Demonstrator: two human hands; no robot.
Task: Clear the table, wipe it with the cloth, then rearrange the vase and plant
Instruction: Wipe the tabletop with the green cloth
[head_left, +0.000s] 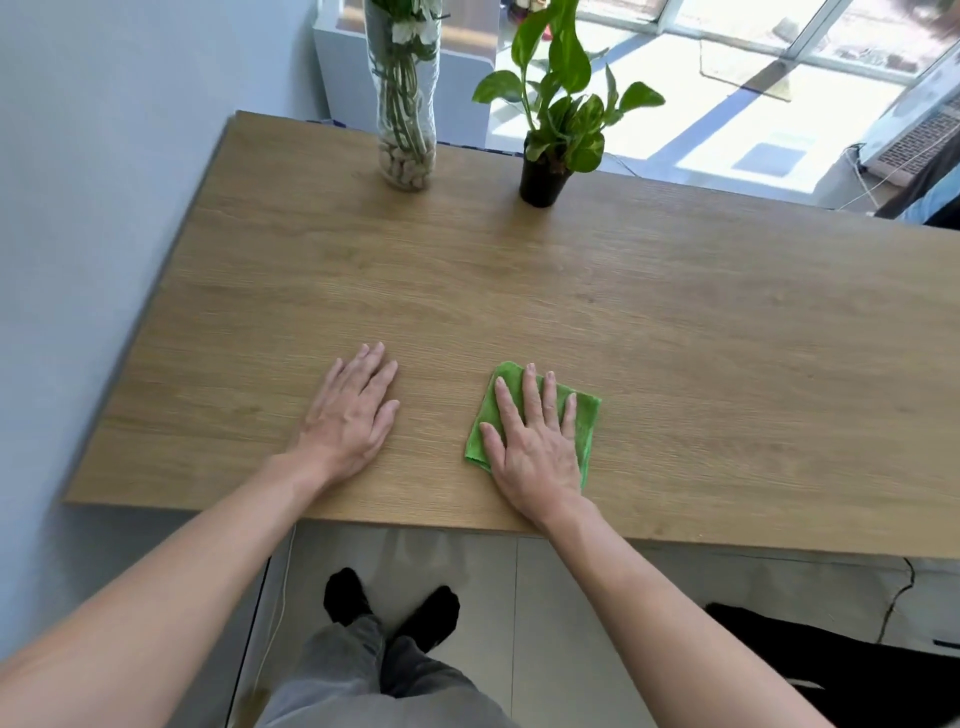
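A folded green cloth (586, 415) lies near the front edge of the wooden table (675, 322). My right hand (535, 441) rests flat on top of it, fingers spread, palm down. To the left, my left hand (353, 410) lies flat on the bare wood with nothing in it. At the far edge stands a tall clear glass vase (405, 104) holding pebbles, green stems and white flowers. A leafy green plant in a small black pot (543, 179) stands to the right of the vase.
A pale wall (104, 156) runs along the table's left side. Beyond the far edge are a white cabinet (462, 78) and a sunlit floor by windows. Below the front edge I see my feet in black socks (395, 608) and a dark object (831, 665) at the lower right.
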